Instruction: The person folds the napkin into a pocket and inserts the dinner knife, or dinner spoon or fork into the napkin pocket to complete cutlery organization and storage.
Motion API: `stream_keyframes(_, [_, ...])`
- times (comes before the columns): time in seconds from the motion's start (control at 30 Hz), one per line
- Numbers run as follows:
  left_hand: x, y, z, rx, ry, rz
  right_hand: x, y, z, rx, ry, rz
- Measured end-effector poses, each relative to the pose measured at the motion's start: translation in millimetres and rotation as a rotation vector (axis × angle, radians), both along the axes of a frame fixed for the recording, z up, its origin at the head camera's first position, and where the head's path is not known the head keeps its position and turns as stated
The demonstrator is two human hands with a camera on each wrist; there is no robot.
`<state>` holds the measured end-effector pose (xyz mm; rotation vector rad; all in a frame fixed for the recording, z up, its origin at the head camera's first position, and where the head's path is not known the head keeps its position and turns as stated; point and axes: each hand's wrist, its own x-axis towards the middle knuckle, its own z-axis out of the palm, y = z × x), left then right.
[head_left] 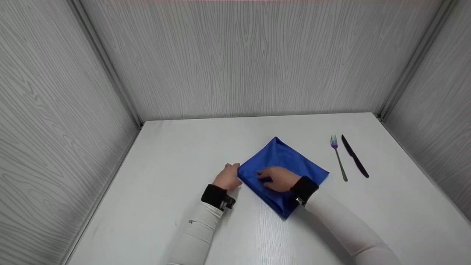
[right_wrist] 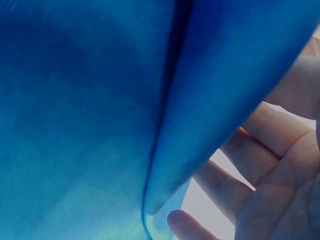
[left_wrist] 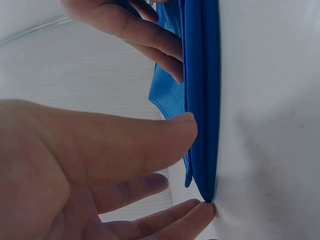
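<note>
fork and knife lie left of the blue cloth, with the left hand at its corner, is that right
One slip: the fork and knife lie right of the cloth, as the head view shows. The left hand is indeed at its corner.

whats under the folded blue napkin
White tabletop shows around the folded blue napkin, and the left hand touches one corner; whatever lies directly beneath is covered and can't be seen.
</note>
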<state>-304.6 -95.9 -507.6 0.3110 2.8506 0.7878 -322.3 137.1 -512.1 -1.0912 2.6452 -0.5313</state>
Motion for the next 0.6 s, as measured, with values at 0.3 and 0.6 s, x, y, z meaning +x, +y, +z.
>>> stream_keyframes(0.3, [1.0,3.3,-2.1,-0.076,0.059,0.005,-0.4,-1.6,1.1,-0.010,-0.034,-0.017])
stream_keyframes(0.6, [1.6,5.3,-3.1,-0.115,0.070,0.030,-1.4,-5.8,0.3,-0.007,-0.074,-0.032])
